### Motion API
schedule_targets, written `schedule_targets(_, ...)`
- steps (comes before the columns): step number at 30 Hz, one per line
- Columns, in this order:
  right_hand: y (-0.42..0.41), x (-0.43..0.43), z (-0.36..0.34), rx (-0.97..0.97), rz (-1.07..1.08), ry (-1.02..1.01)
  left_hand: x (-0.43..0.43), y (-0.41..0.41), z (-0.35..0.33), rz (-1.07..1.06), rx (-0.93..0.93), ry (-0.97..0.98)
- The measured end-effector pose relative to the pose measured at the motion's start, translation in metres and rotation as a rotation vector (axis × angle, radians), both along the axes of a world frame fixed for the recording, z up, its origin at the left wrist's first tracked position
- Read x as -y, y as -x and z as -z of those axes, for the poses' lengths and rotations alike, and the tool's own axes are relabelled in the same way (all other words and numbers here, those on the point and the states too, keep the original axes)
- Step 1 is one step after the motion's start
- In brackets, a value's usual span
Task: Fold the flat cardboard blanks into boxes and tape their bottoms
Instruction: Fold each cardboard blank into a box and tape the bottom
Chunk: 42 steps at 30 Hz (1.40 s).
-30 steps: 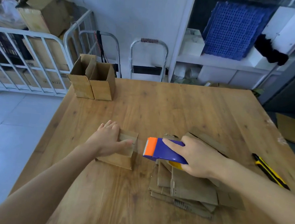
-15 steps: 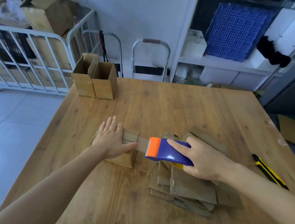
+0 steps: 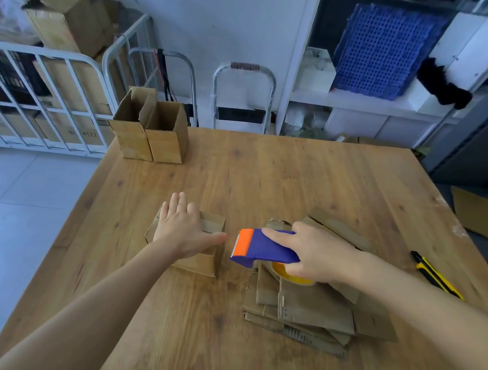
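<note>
A small brown cardboard box (image 3: 199,264) is pressed just left of the pile of flat brown cardboard blanks (image 3: 313,313) by the left hand (image 3: 182,229), fingers straight and together, thumb spread. A blue-and-orange plastic tape dispenser (image 3: 262,247) is gripped over the pile's left edge by the right hand (image 3: 317,255), fingers curled round it.

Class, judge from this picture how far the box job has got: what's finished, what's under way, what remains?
Done, apparently: two folded boxes stand at the far left corner of the table; their bottoms are hidden. In hand: the left hand presses flat on a third box, the right hand holds the tape dispenser just beside it. Left: the stack of flat blanks.
</note>
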State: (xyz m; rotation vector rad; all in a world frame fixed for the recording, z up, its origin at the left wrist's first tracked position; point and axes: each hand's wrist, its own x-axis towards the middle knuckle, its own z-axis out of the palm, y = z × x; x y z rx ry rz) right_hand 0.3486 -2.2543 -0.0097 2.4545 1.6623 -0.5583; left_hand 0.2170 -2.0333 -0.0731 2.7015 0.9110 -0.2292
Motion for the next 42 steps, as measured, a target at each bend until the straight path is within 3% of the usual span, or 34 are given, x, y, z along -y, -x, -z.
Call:
schedule_targets(4,0.006,-0.012,-0.004,0.024,-0.03,0.039,0.001,0.0,0.002,-0.014,0.004,-0.004)
schedule_targets(10,0.022,-0.048,-0.008,0.317,-0.265,0.057,0.005,-0.002,-0.001,-0.023,-0.011,-0.03)
schedule_targets(12,0.025,-0.047,0.008,0.273,-0.27,0.156,0.005,0.0,-0.001,-0.012,0.0,-0.034)
schedule_targets(14,0.022,-0.036,0.028,0.089,-0.13,0.172,0.006,0.002,-0.002,-0.003,0.008,-0.027)
schedule_targets(18,-0.009,-0.016,0.031,-0.266,0.28,-0.142,0.004,0.004,-0.002,-0.01,-0.006,-0.021)
schedule_targets(21,-0.024,-0.013,0.027,-0.836,0.659,-0.413,0.001,0.009,-0.006,-0.035,-0.039,-0.012)
schedule_targets(24,-0.021,-0.024,0.045,-1.348,0.995,-0.508,0.0,0.019,-0.008,-0.081,-0.051,-0.004)
schedule_targets(27,-0.009,-0.046,0.069,-1.516,1.134,-0.535,0.003,0.025,-0.011,-0.127,-0.034,-0.003)
schedule_targets(30,0.002,-0.072,0.088,-1.487,1.193,-0.498,0.006,0.029,-0.011,-0.162,-0.034,-0.008)
schedule_targets(32,0.003,-0.085,0.1,-1.37,1.177,-0.441,0.007,0.033,-0.01,-0.18,-0.025,-0.021)
schedule_targets(36,-0.001,-0.101,0.115,-0.93,1.019,-0.31,0.002,0.042,-0.007,-0.163,0.002,-0.046)
schedule_targets(39,-0.002,-0.108,0.122,-0.563,0.821,-0.28,-0.009,0.051,-0.007,-0.125,0.113,0.023)
schedule_targets(42,0.006,-0.113,0.121,-0.332,0.743,-0.238,-0.013,0.063,-0.009,-0.19,0.26,0.078)
